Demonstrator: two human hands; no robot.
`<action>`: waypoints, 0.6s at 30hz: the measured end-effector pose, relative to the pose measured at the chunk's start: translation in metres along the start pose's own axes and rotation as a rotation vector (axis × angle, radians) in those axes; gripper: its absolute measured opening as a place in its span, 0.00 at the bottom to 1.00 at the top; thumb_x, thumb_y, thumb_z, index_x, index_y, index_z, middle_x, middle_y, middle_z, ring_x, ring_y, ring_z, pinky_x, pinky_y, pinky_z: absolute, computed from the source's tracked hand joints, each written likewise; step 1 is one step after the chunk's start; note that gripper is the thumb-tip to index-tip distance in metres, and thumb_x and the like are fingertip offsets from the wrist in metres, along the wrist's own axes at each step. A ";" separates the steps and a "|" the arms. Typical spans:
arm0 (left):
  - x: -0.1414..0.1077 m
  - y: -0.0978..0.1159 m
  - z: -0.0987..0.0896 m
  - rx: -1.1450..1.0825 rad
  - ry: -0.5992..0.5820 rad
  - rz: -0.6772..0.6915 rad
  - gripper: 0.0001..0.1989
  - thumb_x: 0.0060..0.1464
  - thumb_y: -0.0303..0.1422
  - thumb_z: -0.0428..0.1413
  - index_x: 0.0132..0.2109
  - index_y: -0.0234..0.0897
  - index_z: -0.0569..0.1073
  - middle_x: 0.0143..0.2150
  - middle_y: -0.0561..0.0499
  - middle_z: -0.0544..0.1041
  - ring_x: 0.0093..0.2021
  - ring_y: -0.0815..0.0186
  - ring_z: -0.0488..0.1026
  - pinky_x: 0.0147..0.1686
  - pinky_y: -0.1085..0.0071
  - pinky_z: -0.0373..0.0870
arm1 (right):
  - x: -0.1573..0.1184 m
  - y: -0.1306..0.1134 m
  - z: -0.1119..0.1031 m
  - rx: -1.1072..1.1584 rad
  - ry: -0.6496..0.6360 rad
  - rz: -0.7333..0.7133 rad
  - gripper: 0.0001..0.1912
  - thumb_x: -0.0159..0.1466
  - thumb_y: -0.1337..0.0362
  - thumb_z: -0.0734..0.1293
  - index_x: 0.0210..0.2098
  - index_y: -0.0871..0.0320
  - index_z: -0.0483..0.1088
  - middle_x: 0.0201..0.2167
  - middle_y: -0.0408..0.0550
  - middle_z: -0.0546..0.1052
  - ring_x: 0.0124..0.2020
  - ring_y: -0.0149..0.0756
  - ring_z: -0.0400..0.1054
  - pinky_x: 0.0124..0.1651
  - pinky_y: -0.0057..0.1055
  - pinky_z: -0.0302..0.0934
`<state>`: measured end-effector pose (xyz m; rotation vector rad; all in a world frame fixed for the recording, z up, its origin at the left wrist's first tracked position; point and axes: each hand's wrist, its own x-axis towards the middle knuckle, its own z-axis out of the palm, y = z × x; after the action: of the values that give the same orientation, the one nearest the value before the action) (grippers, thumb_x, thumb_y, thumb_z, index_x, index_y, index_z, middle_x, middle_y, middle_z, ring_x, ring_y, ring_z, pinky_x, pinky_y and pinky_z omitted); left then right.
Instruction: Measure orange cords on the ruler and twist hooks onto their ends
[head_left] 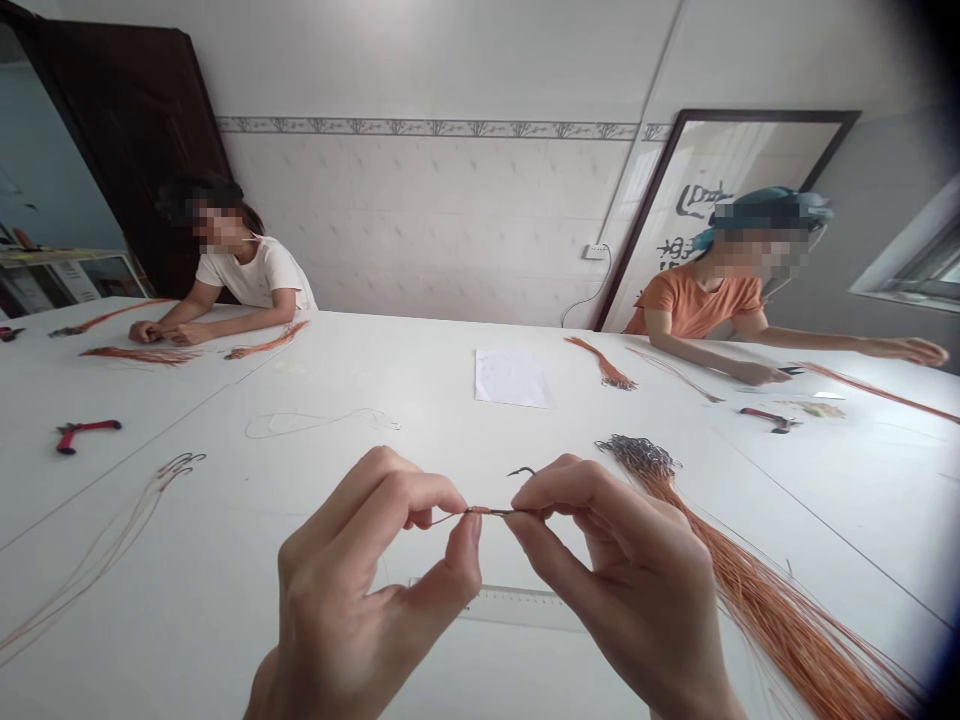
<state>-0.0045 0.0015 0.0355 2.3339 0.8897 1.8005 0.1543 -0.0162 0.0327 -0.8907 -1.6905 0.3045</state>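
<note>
a smooth white table [420, 380] with thin dark seams takes up the foreground, set before a glossy tiled wall [420, 220] crossed by a patterned border. a dark panelled door [135, 120] stands open at the left; beyond it, a low cabinet [75, 280] has things on and in it too small to make out. a dark, straight-edged frame [765, 116] holds a pale sheet [750, 150] of brushed black characters. across the table sit one person in a white top [255, 275] and another in an orange top [697, 305].

to the right lies a thick bundle of orange cords [757, 580], stringy and loose, ending in a tangled clump of dark metal hooks [643, 455]. the left hand [375, 570] has thumb and forefinger nearly together at the cord-wrapped end of a barbed hook; the right hand [630, 560] pinches the bare shank, its curved point rising above the fingertips. below is a straight pale strip [525, 608] with tick marks. farther off lie a flat white paper [512, 378] and red-handled pliers [88, 428]. smallest, the slim barbed hook [493, 512] is held level between both hands, tightly bound in orange.
</note>
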 end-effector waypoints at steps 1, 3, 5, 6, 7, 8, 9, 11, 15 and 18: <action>0.000 0.000 0.000 -0.002 -0.003 -0.002 0.09 0.48 0.17 0.55 0.31 0.35 0.68 0.25 0.55 0.65 0.27 0.72 0.63 0.25 0.73 0.63 | 0.000 0.000 0.000 -0.001 0.000 0.001 0.08 0.59 0.75 0.64 0.31 0.55 0.65 0.24 0.37 0.68 0.26 0.22 0.62 0.27 0.19 0.60; 0.000 0.000 0.001 -0.005 0.001 -0.001 0.09 0.48 0.18 0.55 0.31 0.36 0.68 0.25 0.55 0.65 0.27 0.72 0.63 0.25 0.73 0.63 | 0.000 0.000 0.000 -0.002 0.001 -0.001 0.08 0.59 0.74 0.64 0.31 0.55 0.64 0.24 0.37 0.68 0.26 0.22 0.62 0.27 0.19 0.60; -0.001 0.000 0.001 -0.006 0.000 -0.003 0.09 0.48 0.18 0.55 0.31 0.36 0.68 0.25 0.55 0.65 0.27 0.72 0.64 0.25 0.73 0.63 | 0.000 0.000 0.000 0.000 0.001 -0.006 0.08 0.59 0.74 0.64 0.31 0.55 0.64 0.24 0.37 0.68 0.26 0.22 0.62 0.27 0.19 0.60; -0.001 0.000 0.000 -0.006 0.002 -0.004 0.09 0.48 0.18 0.55 0.31 0.36 0.68 0.25 0.55 0.65 0.27 0.72 0.64 0.25 0.73 0.63 | 0.000 0.000 0.000 0.001 0.002 -0.007 0.08 0.59 0.75 0.64 0.30 0.55 0.64 0.24 0.37 0.68 0.26 0.22 0.62 0.27 0.19 0.60; -0.001 0.000 0.000 -0.006 0.001 -0.004 0.09 0.48 0.18 0.55 0.31 0.36 0.68 0.25 0.55 0.65 0.27 0.72 0.64 0.25 0.73 0.63 | 0.001 0.000 0.000 0.001 0.002 -0.007 0.08 0.59 0.75 0.64 0.30 0.55 0.64 0.24 0.37 0.68 0.26 0.22 0.62 0.26 0.19 0.60; -0.001 0.000 -0.001 -0.004 0.002 -0.003 0.09 0.48 0.18 0.55 0.31 0.36 0.68 0.25 0.55 0.65 0.27 0.72 0.63 0.25 0.73 0.63 | 0.001 0.000 0.000 0.001 0.003 -0.009 0.08 0.59 0.75 0.64 0.30 0.56 0.65 0.23 0.37 0.68 0.26 0.22 0.62 0.26 0.19 0.60; -0.001 0.000 -0.001 -0.001 0.001 -0.003 0.09 0.48 0.18 0.55 0.31 0.36 0.68 0.25 0.55 0.65 0.27 0.72 0.64 0.25 0.73 0.63 | 0.001 0.000 0.000 0.002 0.003 -0.010 0.08 0.59 0.75 0.64 0.30 0.56 0.65 0.23 0.38 0.68 0.26 0.23 0.62 0.26 0.20 0.60; -0.001 0.001 -0.002 0.003 0.005 0.008 0.09 0.48 0.18 0.55 0.31 0.37 0.67 0.25 0.55 0.64 0.27 0.72 0.63 0.24 0.73 0.63 | 0.002 0.000 0.000 0.005 0.003 -0.012 0.07 0.59 0.75 0.64 0.30 0.56 0.65 0.23 0.39 0.68 0.25 0.24 0.62 0.26 0.21 0.60; -0.001 0.002 -0.001 0.004 0.001 -0.001 0.10 0.48 0.17 0.54 0.31 0.37 0.67 0.25 0.55 0.65 0.26 0.72 0.63 0.24 0.72 0.63 | 0.001 -0.001 0.000 0.006 0.001 -0.010 0.07 0.59 0.75 0.64 0.30 0.56 0.65 0.23 0.39 0.68 0.25 0.25 0.63 0.25 0.22 0.60; -0.001 0.001 -0.001 0.004 0.002 0.000 0.10 0.48 0.18 0.54 0.31 0.38 0.67 0.25 0.55 0.65 0.26 0.71 0.64 0.24 0.72 0.63 | 0.000 0.000 0.000 0.003 0.002 -0.011 0.07 0.59 0.75 0.64 0.30 0.56 0.65 0.23 0.40 0.68 0.25 0.26 0.63 0.25 0.23 0.61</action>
<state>-0.0046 0.0000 0.0356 2.3345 0.8944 1.8034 0.1544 -0.0160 0.0332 -0.8793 -1.6919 0.2988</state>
